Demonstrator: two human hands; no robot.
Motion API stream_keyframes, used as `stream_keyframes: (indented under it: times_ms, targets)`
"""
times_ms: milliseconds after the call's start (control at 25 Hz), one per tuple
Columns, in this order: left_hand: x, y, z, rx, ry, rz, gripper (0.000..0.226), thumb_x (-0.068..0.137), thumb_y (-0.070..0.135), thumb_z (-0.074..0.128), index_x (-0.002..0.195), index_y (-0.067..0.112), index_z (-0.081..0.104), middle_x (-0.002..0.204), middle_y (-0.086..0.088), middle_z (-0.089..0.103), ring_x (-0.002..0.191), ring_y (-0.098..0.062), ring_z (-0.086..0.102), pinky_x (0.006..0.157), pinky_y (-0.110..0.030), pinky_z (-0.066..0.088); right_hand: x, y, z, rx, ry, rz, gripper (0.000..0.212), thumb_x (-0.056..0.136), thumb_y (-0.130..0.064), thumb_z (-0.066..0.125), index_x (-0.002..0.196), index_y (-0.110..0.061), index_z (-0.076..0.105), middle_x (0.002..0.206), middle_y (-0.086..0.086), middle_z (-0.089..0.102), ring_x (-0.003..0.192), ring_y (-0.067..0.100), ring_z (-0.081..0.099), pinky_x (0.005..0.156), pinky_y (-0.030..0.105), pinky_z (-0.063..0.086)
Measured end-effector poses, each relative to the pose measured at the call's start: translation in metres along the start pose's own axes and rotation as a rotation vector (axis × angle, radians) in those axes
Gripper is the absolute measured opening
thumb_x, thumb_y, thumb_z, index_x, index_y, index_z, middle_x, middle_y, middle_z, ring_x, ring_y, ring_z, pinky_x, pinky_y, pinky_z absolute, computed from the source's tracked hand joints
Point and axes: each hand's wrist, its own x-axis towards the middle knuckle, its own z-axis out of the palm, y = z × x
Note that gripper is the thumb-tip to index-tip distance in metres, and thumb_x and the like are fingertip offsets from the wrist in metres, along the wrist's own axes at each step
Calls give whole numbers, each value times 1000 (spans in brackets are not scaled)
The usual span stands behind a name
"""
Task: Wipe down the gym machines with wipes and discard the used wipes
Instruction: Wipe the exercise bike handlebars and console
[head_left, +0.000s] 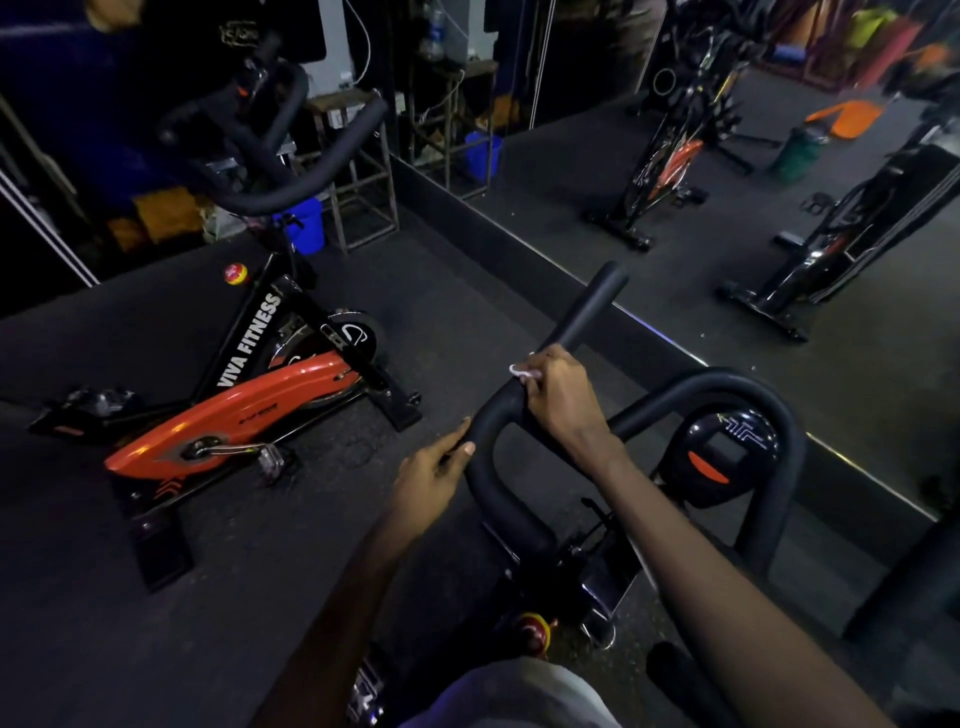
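Right hand (563, 400): I see it wrapped round the handlebar (589, 306), wipe (521, 372) pressed beneath it.
Left hand (434, 470): grips the bend just below, steadying.
Axis: the bar's horn runs up and away beyond the right hand; I judge the next stroke goes that way.

Only one line of lettering in here reads clearly: "VIVA FITNESS", in white capitals, running up the slanted black frame tube (253, 338) of the orange-and-black spin bike (234, 415) on the left. There is some small dark print on that bike's orange chain guard (260, 407) — too tiny to make out. On the far wall, a dark panel (239, 34) carries a gold scrawl — blurred, not legible.
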Motion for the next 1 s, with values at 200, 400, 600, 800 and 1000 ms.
stream_keyframes:
  times_ms: [200, 400, 600, 800, 1000]
  targets:
    - [-5, 2, -2, -96, -3, -38, 41, 98, 35, 57, 138, 30, 55, 124, 18, 60, 105, 4, 57, 76, 1, 39, -2, -4, -4, 40, -96, -9, 15, 92, -15, 67, 99, -8, 77, 99, 8, 71, 94, 22, 67, 69, 7, 37]
    - [-1, -7, 1, -196, 7, -32, 40, 95, 31, 64, 134, 25, 61, 127, 8, 64, 108, 0, 61, 85, -4, 43, -11, -10, 5, 52, -2, 60, 17, 94, -17, 67, 94, -2, 75, 96, 12, 65, 92, 25, 66, 70, 8, 32]
    - [3, -12, 3, -261, 25, -11, 37, 94, 24, 65, 130, 19, 64, 125, 3, 66, 104, -6, 64, 92, -20, 51, -18, -18, 8, 9, -134, -70, 20, 91, -5, 63, 103, -9, 78, 102, 8, 71, 97, 23, 66, 75, 7, 34]
    - [-3, -18, 5, -568, -55, -155, 32, 98, 11, 56, 129, 16, 63, 107, -2, 70, 85, -12, 61, 62, -12, 47, -32, -20, 11, 54, -96, -104, 21, 89, -3, 65, 101, -13, 79, 100, 7, 71, 93, 23, 68, 79, 12, 42]
    - [-6, -26, 9, -659, -47, -212, 28, 97, 12, 58, 122, 20, 67, 102, -3, 70, 88, -15, 62, 62, -12, 47, -37, -23, 13, 52, -101, -98, 22, 91, -6, 64, 103, -18, 79, 100, 8, 70, 91, 24, 68, 84, 24, 49]
